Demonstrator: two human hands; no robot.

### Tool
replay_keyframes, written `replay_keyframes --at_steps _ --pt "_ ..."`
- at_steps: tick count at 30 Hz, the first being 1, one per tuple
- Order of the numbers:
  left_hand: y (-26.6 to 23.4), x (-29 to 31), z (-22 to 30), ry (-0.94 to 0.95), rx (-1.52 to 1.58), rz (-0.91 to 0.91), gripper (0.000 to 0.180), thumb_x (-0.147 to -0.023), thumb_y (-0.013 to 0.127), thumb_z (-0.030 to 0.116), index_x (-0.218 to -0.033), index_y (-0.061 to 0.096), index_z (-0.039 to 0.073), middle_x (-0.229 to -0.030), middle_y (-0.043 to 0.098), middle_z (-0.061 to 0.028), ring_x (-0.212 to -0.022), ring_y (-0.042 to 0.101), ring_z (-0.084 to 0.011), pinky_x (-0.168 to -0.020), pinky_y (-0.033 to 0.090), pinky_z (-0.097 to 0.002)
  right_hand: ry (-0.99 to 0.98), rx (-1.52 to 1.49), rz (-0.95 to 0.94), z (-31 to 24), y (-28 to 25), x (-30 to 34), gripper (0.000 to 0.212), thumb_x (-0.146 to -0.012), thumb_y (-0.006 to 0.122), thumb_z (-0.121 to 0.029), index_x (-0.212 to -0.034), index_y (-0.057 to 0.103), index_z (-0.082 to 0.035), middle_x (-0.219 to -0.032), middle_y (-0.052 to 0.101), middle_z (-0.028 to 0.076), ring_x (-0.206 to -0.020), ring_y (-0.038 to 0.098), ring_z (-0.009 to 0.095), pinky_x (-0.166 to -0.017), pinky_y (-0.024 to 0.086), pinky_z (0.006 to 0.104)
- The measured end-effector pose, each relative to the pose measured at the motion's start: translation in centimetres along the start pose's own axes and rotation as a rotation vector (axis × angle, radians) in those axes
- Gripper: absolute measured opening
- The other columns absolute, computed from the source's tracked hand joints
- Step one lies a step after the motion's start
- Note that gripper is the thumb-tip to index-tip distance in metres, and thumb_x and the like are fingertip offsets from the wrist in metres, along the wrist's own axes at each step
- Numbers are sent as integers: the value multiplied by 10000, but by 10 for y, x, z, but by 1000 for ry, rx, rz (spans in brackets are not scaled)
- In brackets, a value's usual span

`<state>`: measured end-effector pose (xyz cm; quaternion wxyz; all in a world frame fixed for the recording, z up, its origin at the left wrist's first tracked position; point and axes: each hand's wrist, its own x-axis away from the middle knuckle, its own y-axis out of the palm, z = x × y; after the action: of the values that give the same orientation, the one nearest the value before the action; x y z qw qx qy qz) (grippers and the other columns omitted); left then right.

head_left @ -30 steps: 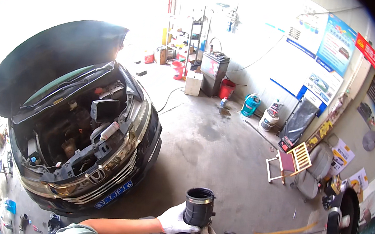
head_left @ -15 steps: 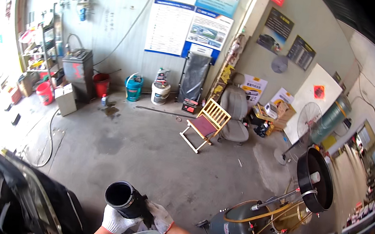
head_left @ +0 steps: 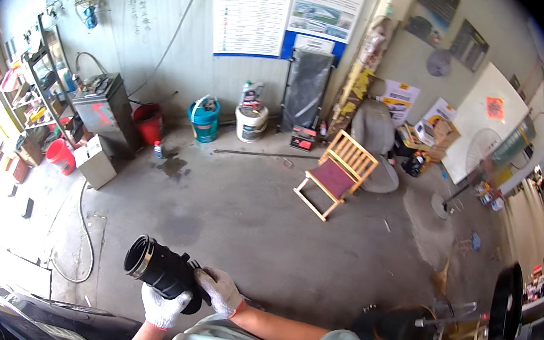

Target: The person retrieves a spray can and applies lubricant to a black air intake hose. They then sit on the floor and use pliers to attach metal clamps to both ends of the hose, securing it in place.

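Observation:
A black ribbed air intake hose [head_left: 164, 269] is held in front of my body, its wide round mouth turned to the left. Around that mouth runs a metal band clamp [head_left: 143, 258]. My left hand [head_left: 162, 306], in a white knit glove, grips the hose from below with the thumb along its side. On the hose's right end, my right hand [head_left: 220, 291], gloved the same way, is closed around it. Part of that end is hidden behind my gloves.
A dark car body [head_left: 50, 316] stands at the lower left. To the right is an oil drainer [head_left: 406, 331] with a black pan. Ahead stand a wooden folding chair [head_left: 343, 173], a grey car seat [head_left: 374, 143], buckets [head_left: 204, 121] and a grey cabinet [head_left: 110, 112].
The hose has swung from mouth-up to lying more sideways, mouth to the left, and moved slightly left with both hands. The view has turned, so the oil drainer sits farther right.

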<state>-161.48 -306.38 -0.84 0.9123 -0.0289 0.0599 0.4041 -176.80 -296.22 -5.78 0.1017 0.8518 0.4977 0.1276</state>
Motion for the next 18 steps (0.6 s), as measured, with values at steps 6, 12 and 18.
replay_keyframes --at_steps 6,12,18 --pt "-106 -106 -19 16 -394 251 660 -742 865 181 -1356 683 22 -1230 771 -83 -1166 734 -246 -1102 546 -399 442 -153 -569 -35 60 -189 408 -1145 643 -477 -1073 693 -79 -834 596 -25 -690 542 83 -612 440 288" --pt "-200 -210 -11 102 -529 345 477 -734 810 129 -1198 715 71 -1091 738 -66 -1056 725 -277 -1026 558 -400 469 77 -558 10 148 -334 398 -1134 671 -468 -1113 738 -76 -798 598 -35 -657 512 73 -589 420 293" --pt "-341 -268 -61 129 -832 253 746 -753 929 282 -1440 675 139 -1406 705 -47 -1318 637 -313 -1199 454 -460 724 8 -644 -9 254 -450 358 -1148 660 -430 -1037 691 -90 -725 509 -57 -599 437 70 -528 340 306"
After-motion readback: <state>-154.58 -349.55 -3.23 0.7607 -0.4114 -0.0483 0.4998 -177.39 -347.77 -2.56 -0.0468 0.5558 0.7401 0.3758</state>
